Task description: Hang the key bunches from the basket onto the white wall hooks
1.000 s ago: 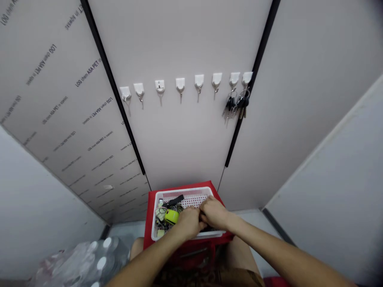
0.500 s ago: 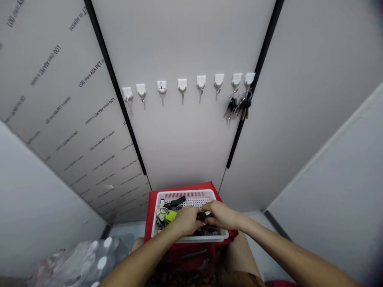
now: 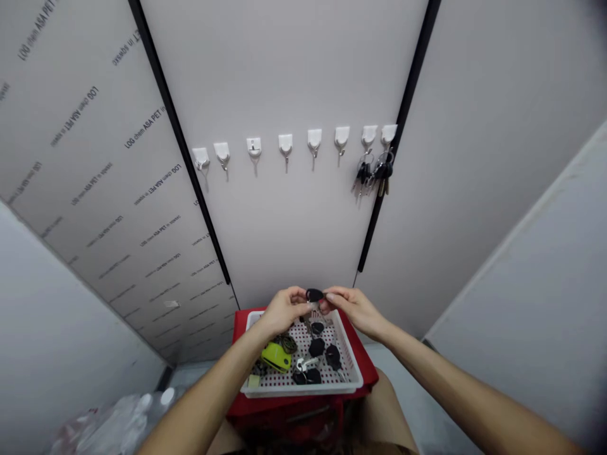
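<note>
Both my hands are raised just above the far rim of a white perforated basket (image 3: 351, 366). My left hand (image 3: 282, 309) and my right hand (image 3: 353, 308) pinch a black-headed key set (image 3: 314, 295) between them, its keys dangling down. Inside the basket lie several black keys (image 3: 317, 347) and a lime-green fob (image 3: 275, 357). The basket rests on a red stool (image 3: 367, 370) between my knees. On the wall above runs a row of white hooks (image 3: 285, 143); the two rightmost carry key bunches (image 3: 374, 172).
Black vertical strips (image 3: 180, 142) split the grey wall panels. The left panel has printed protective film (image 3: 95, 189). A pack of plastic bottles (image 3: 123, 420) sits at the lower left. A pale side panel (image 3: 545, 297) closes in on the right.
Both hands have come up out of the basket, lifting a black key set above its far rim. The basket's contents are now uncovered. The view has shifted slightly.
</note>
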{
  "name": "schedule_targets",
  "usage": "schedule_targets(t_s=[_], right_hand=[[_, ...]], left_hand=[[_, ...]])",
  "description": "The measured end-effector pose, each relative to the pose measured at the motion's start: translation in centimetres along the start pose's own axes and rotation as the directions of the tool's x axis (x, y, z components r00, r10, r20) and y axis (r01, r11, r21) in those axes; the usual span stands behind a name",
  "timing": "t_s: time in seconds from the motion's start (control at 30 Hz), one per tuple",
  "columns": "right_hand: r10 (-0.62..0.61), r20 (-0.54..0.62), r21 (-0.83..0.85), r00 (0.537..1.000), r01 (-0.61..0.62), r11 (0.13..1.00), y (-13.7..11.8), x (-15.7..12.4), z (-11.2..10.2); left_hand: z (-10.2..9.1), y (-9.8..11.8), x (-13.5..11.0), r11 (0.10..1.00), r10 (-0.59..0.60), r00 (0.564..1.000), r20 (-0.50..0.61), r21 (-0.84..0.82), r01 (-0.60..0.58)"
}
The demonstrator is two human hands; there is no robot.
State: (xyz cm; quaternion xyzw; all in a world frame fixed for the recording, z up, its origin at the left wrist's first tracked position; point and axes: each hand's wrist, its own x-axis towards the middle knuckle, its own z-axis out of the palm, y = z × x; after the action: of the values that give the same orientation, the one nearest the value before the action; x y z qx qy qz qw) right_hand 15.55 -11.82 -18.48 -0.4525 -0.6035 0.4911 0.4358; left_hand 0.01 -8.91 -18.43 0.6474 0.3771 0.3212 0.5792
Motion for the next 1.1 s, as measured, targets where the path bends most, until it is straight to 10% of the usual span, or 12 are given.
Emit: schedule_targets(t_s=[0.2,0.4,0.77,0.93,1.1], right_hand=[[0.042,-0.083,0.020,0.996,-0.040,0.999,0.0,0.2,-0.6],[-0.302,-0.071,-0.435,0.951,0.243,0.867,-1.5,0.2,-0.5],[-0.459,0.027,-0.576,0.888,0.390,0.719,-7.2,1.1,-2.5],[-0.366,-0.240,-0.481,0.899,0.217,0.849,-12.9,3.0,-5.5],[-0.363,-0.426,-0.275,0.828,0.264,0.925,-17.4,6.0,-7.4]], left_hand=[[-0.3,0.4,0.4,0.991,0.077,0.994,-0.075,0.116,-0.068],[0.1,2.4,0.4,0.989,0.113,0.994,-0.011,0.094,-0.111],[0.5,7.1,1.5,0.989,0.138,0.986,-0.088,-0.036,-0.142],[0.0,12.6,2.8,0.936,0.341,0.914,-0.221,0.165,-0.310],[0.7,17.5,4.1,0.713,0.603,0.795,-0.072,0.495,-0.496]])
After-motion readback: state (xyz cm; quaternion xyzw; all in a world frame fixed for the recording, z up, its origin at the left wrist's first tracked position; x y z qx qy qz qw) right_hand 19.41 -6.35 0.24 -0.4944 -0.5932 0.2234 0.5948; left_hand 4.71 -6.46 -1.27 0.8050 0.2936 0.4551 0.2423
